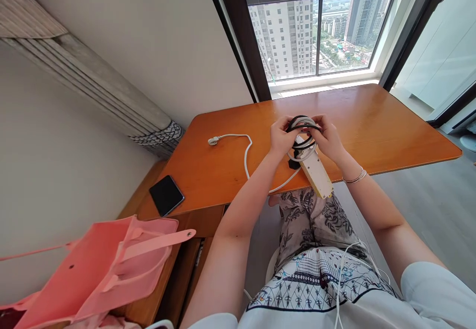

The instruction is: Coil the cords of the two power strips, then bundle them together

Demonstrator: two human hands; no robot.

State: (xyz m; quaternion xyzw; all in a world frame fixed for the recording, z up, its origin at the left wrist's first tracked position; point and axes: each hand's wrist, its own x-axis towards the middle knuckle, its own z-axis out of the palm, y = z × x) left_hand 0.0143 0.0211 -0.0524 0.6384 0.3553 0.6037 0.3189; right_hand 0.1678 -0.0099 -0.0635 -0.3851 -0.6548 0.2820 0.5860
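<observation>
Both my hands grip a coiled bundle of black and white cables (304, 122) above the front part of the table. My left hand (281, 134) has its fingers closed around the bundle's left side. On the right side of the coil, my right hand (327, 136) is closed too. Below the coil, a white power strip (316, 171) slants toward me, its near end over the table's edge. A black plug (294, 160) sits beside the strip's far end. From there a white cord (247, 156) curves left across the table to a white plug (213, 141).
The brown wooden table (357, 120) stands against a window (316, 31). A black phone or tablet (166, 195) lies on its left corner. An open pink bag (111, 264) is at lower left. A tied grey curtain (111, 86) hangs at the left wall.
</observation>
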